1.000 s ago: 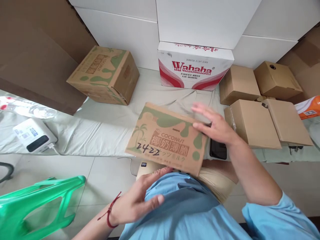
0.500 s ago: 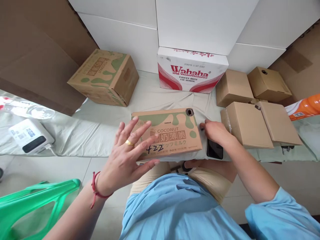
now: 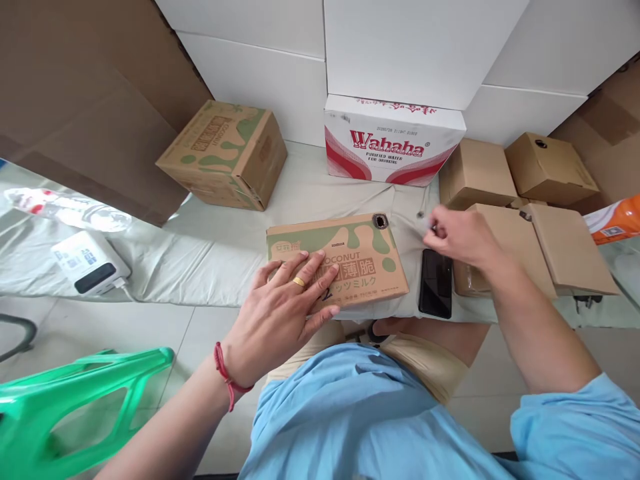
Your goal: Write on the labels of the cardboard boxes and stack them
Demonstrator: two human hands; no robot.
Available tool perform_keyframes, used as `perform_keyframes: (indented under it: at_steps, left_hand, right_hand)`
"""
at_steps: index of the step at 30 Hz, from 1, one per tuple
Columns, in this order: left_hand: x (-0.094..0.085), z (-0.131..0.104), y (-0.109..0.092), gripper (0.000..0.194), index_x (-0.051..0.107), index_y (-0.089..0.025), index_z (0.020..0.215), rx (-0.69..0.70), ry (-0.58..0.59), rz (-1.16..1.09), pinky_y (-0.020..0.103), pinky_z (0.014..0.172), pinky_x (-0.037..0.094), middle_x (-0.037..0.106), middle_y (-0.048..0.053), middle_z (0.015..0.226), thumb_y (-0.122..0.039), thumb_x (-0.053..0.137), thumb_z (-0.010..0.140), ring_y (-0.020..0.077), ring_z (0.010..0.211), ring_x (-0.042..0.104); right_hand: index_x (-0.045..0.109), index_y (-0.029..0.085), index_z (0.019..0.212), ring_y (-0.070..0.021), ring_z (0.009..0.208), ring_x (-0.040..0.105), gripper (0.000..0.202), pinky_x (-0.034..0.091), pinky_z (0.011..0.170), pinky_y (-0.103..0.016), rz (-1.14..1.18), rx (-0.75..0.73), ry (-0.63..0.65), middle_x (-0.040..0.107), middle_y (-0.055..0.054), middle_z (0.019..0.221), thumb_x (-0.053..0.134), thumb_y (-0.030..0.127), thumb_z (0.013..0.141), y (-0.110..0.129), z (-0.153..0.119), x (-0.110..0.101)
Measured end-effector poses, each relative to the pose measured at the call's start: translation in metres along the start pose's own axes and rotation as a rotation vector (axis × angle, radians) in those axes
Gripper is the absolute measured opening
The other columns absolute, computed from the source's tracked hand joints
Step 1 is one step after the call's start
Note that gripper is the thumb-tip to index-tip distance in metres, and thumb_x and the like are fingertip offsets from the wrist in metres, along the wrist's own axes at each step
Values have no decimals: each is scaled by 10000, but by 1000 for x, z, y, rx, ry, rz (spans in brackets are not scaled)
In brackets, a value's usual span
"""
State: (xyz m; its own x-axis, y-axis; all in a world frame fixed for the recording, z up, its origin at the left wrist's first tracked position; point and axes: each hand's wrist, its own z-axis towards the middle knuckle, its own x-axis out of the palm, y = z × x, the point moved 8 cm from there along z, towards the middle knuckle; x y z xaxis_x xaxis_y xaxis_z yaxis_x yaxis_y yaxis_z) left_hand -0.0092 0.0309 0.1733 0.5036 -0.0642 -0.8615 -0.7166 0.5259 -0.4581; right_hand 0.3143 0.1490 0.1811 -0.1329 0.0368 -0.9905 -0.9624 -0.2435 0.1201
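Spread over the near left part of a cardboard box [image 3: 340, 230] printed with green blobs and COCONUT lettering, my left hand [image 3: 285, 303] lies with fingers outstretched on its top. A dark-rimmed round hole [image 3: 380, 221] shows at the box's far right corner. To the right, my right hand [image 3: 460, 237] is raised beyond a black phone [image 3: 435, 287], fingers curled in a pinch. Something small and dark shows at its fingertips, slightly blurred, and I cannot make out what it is.
A similar coconut box [image 3: 225, 153] stands behind at left, a Wahaba-style white water carton [image 3: 395, 140] by the wall. Plain brown boxes [image 3: 510, 250] cluster right, beside an orange bottle [image 3: 617, 220]. A white power bank [image 3: 90, 262] and clear bottle [image 3: 75, 210] lie left; a green stool [image 3: 100, 393] stands below.
My left hand has come down and right onto the coconut box. My right hand has moved up and right, off the cloth beside the phone, which now shows more fully.
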Motion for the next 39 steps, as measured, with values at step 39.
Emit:
perform_keyframes:
  at_steps: [39]
  left_hand:
    - [20,102,-40,303,783,-30,1186,508,-120,261,381,1125,633,819,155,1285,-119,523,1057,280,1228,782]
  right_hand:
    - [692,226,889,-135,595,595,124,472,611,-281,917,347,-465,674,36,705,631,314,952,87,-7,18]
